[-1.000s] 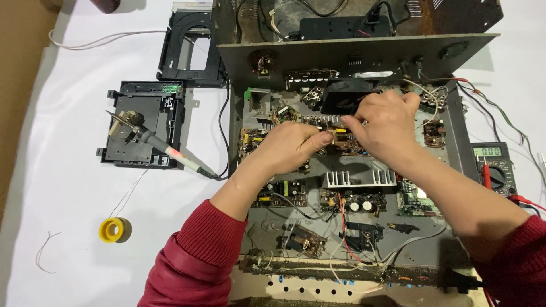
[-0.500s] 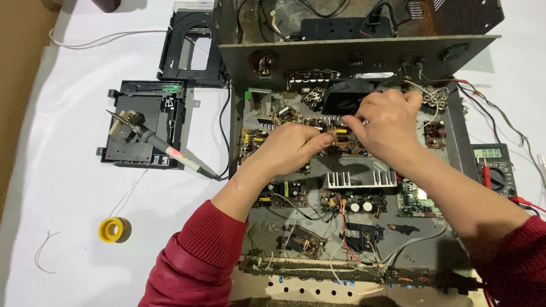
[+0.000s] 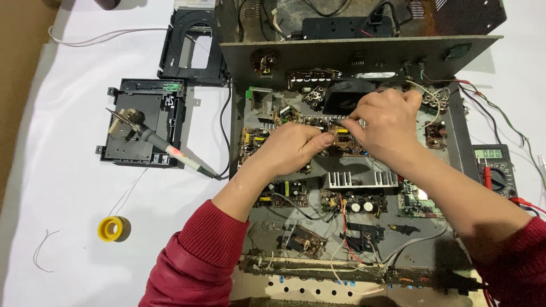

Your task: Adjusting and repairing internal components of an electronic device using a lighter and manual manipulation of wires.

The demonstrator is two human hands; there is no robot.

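Observation:
An opened metal chassis (image 3: 462, 142) full of circuit boards lies in front of me. My left hand (image 3: 290, 149) rests curled over the upper boards, its fingertips pinching at a small brown circuit board (image 3: 348, 141). My right hand (image 3: 387, 125) is above the same board, its fingers pinching a small part at the board's top edge near a black block (image 3: 341, 95). What sits between the fingers is too small to make out. Both arms wear red sleeves.
A soldering iron (image 3: 156, 142) lies on a black disc-drive frame (image 3: 142, 122) at the left. A yellow solder spool (image 3: 112, 228) sits on the white cloth lower left. A multimeter (image 3: 493, 165) with red leads is at the right. A finned heatsink (image 3: 361, 179) lies below my hands.
Both hands stay on the small board, with only slight shifts of the fingers. Nothing else has moved.

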